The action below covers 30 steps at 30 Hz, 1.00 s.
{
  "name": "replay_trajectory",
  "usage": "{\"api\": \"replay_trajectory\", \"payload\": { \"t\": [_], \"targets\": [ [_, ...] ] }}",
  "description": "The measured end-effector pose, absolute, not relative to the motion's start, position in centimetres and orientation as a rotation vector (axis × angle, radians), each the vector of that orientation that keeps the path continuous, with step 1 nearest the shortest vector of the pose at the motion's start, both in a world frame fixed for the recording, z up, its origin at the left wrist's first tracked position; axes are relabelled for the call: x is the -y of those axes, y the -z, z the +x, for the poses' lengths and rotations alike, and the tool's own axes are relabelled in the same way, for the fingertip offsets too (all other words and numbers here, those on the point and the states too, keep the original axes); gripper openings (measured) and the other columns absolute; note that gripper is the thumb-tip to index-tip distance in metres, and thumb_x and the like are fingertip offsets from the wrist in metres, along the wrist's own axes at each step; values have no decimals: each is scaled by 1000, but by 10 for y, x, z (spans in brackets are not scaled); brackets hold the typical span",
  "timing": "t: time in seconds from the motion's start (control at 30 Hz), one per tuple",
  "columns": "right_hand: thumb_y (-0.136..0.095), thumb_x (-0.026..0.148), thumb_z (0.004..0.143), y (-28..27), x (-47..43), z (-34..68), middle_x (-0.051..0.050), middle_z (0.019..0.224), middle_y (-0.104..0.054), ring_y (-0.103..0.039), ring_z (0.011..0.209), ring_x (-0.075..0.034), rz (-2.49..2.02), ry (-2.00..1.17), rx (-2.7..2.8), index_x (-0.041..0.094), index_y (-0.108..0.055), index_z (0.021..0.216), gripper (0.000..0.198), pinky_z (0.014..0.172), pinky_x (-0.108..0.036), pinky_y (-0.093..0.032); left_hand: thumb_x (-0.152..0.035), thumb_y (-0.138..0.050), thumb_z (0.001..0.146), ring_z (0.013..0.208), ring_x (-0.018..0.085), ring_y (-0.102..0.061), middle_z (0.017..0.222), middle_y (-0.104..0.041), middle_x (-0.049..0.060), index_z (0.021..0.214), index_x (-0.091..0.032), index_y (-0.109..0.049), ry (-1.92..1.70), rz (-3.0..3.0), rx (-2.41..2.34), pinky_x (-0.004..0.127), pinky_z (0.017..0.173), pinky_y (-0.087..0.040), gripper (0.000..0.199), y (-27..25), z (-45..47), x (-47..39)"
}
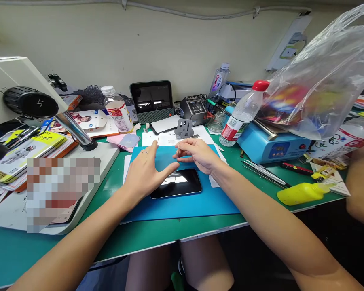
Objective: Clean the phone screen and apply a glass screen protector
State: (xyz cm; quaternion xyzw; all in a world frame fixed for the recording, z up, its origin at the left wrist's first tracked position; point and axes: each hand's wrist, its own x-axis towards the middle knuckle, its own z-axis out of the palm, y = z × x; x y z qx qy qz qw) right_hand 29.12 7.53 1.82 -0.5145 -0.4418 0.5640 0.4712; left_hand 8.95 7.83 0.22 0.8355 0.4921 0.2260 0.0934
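Note:
A phone (185, 184) with a black, glossy screen lies on the blue mat (170, 210). My left hand (145, 169) is over its left side, thumb stretched out across the upper edge and apart from the fingers. A thin dark line shows by the left fingertips; I cannot make out what it is. My right hand (197, 153) is above the phone's far edge, pinching a thin dark rod (178, 155) held roughly upright. The rod's lower end comes close to the left thumb and the screen; whether it touches is unclear.
Behind the mat stand a grey slotted stand (184, 128) and a dark tablet-like device (151, 99). At right are a red-capped bottle (242, 115), a blue machine (269, 141), tweezers (265, 173) and a yellow squeeze bottle (301, 194). A microscope arm (75, 129) overhangs the left.

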Motion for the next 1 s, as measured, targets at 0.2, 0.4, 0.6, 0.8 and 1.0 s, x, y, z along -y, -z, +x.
{"api": "replay_trajectory", "payload": {
  "t": [0.2,0.4,0.6,0.8,1.0],
  "targets": [
    [-67,27,82,-22,-71,286,-2,71,-72,-74,77,-16,-1286,-1329,1137,20,-63,76,10,73,-30,-60,-76,-62,80,131,42,-53,148,-51,25,153,-9,-36,-630,2575,-1506,46,93,-55,103,-8,94,-71],
    [-65,26,82,-20,-74,288,-3,72,-72,-72,78,-18,-1378,-1116,1294,20,-63,79,8,76,-33,-60,-54,-60,90,122,37,-58,132,-62,18,136,-13,-56,-537,2600,-1475,46,90,-55,62,-7,91,-78],
    [-63,32,84,-17,-77,294,-5,89,-74,-67,90,-24,-1512,-713,1494,22,-70,82,11,87,-42,-52,-60,-63,85,119,39,-57,124,-64,18,122,-14,-59,-461,2642,-1544,47,92,-53,59,-12,85,-81],
    [-59,34,89,-14,-76,292,-5,105,-77,-67,100,-25,-1545,-552,1662,24,-73,94,18,89,-40,-50,-51,-62,88,108,36,-65,108,-72,16,121,-16,-56,-283,2574,-1600,41,78,-54,48,-13,87,-79],
    [-57,36,93,-11,-77,293,-7,110,-77,-69,101,-25,-1531,-516,1808,23,-74,104,24,89,-40,-52,-44,-62,87,102,35,-68,107,-73,15,123,-16,-57,-286,2585,-1587,41,77,-54,45,-16,87,-82]
  ]
}}
